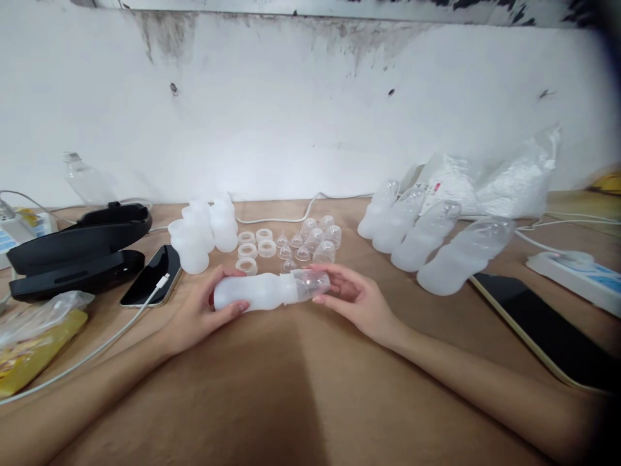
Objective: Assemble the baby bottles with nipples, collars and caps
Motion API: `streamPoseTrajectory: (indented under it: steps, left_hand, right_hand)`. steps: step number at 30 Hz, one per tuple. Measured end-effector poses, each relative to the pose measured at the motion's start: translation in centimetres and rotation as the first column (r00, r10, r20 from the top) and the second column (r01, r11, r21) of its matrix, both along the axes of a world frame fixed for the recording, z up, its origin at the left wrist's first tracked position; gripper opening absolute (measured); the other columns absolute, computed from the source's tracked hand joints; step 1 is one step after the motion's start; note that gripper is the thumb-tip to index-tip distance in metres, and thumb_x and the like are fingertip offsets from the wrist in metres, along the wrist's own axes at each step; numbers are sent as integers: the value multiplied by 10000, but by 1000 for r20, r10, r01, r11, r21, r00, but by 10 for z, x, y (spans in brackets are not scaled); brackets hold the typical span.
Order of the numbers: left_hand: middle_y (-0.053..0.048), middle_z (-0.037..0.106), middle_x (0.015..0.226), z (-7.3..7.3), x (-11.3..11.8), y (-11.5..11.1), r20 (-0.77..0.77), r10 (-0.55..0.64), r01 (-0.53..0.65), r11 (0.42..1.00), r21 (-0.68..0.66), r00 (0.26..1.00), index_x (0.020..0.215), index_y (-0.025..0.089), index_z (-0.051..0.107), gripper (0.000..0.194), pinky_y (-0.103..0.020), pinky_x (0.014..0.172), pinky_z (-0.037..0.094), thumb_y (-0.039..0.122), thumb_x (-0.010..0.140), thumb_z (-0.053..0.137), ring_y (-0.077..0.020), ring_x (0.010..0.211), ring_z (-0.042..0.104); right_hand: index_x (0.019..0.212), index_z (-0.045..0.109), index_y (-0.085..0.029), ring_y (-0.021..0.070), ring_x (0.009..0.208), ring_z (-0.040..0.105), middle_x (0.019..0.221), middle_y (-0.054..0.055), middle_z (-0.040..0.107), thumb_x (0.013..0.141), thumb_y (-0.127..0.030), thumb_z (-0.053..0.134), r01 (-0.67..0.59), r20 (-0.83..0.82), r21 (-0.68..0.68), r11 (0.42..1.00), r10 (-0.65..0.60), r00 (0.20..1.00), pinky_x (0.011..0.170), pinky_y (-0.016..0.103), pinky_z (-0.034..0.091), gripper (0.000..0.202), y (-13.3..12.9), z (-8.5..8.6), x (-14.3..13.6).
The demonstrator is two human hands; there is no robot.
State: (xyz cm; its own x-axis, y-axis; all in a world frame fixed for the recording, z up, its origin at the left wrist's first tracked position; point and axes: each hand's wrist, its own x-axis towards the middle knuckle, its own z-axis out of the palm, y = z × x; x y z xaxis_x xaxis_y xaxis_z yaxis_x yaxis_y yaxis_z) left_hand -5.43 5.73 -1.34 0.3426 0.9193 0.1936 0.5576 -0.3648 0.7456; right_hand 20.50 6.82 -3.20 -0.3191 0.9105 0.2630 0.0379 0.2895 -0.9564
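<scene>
A frosted baby bottle (pixel 257 291) with a clear cap on its right end lies sideways above the table. My left hand (pixel 204 304) is wrapped round the bottle's base. At the capped end, my right hand (pixel 356 298) has its thumb and fingertips against the clear cap (pixel 310 285). Just beyond are several white collar rings (pixel 247 250), clear nipples (pixel 284 251) and clear caps (pixel 324 251). Several open bottle bodies (pixel 194 249) stand behind my left hand. To the right stand several capped bottles (pixel 427 243).
On the left are a phone (pixel 152 275) with a cable, a black case (pixel 80 239) and a yellow packet (pixel 43 343). A large phone (pixel 538 330), a power strip (pixel 577 278) and plastic bags (pixel 490 178) lie right. A white wall (pixel 301 110) closes the back.
</scene>
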Motion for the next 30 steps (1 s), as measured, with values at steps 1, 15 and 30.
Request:
streamPoseTrajectory:
  steps: [1, 15, 30]
  left_hand:
    - [-15, 518, 872, 0, 1, -1, -1, 7, -6, 1000, 12, 1000, 1018, 209, 465, 316, -230, 554, 425, 403, 777, 532, -157, 712, 510]
    - [38, 541, 663, 3, 17, -22, -18, 138, -138, 990, 31, 990, 946, 208, 449, 286, -219, 474, 393, 411, 757, 519, -139, 568, 514]
    - [48, 551, 612, 2, 21, -34, -20, 136, -134, 988, 73, 990, 910, 219, 445, 250, -204, 409, 369, 389, 752, 539, -130, 487, 504]
  right_hand:
    - [1031, 586, -302, 176, 935, 592, 1101, 9, 602, 690, -209, 663, -1, 2, -7, 1000, 1, 1000, 860, 373, 477, 362, 0, 0, 0]
    - [1062, 615, -282, 186, 970, 609, 1080, -22, 637, 632, -220, 704, 25, 109, -23, 999, -22, 994, 906, 354, 474, 443, 0, 4, 2]
    - [1060, 616, -297, 183, 977, 605, 1052, -43, 650, 654, -275, 694, -20, 247, 112, 993, -8, 969, 895, 340, 477, 414, -2, 2, 5]
